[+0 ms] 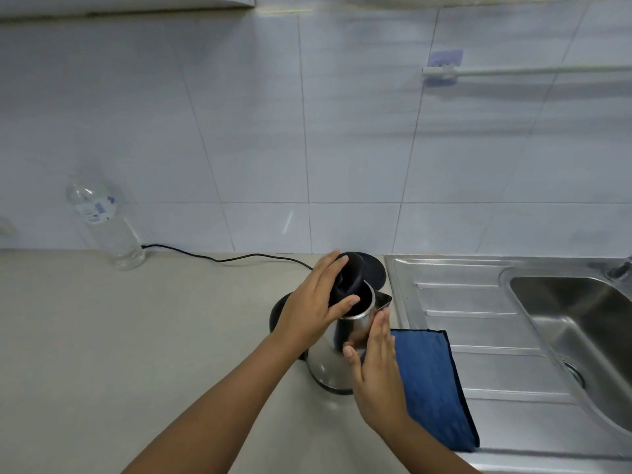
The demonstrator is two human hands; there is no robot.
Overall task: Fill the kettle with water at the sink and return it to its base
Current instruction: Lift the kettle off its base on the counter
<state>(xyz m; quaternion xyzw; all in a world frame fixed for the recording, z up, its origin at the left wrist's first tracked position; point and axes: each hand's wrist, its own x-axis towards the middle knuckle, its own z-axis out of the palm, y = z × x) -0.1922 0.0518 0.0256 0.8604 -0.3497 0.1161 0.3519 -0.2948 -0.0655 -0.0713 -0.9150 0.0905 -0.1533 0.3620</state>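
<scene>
A stainless-steel kettle (328, 367) with a black handle (277, 313) stands on the beige counter, just left of the sink's drainboard. My left hand (314, 309) grips its black lid (354, 277), which is tilted up over the open top. My right hand (376, 374) presses against the kettle's right side, thumb on the steel body and fingers reaching up toward the spout (383, 300). Behind the kettle lies a black round base (374, 268), partly hidden by the lid and with its cord (219, 258) running left. The sink basin (567, 323) is at the right.
A folded blue cloth (432, 384) lies over the drainboard's left edge, right beside my right hand. A clear plastic bottle (102, 224) stands at the back left by the tiled wall. The tap (619, 268) shows at the far right edge. A white rail (526, 70) hangs on the wall.
</scene>
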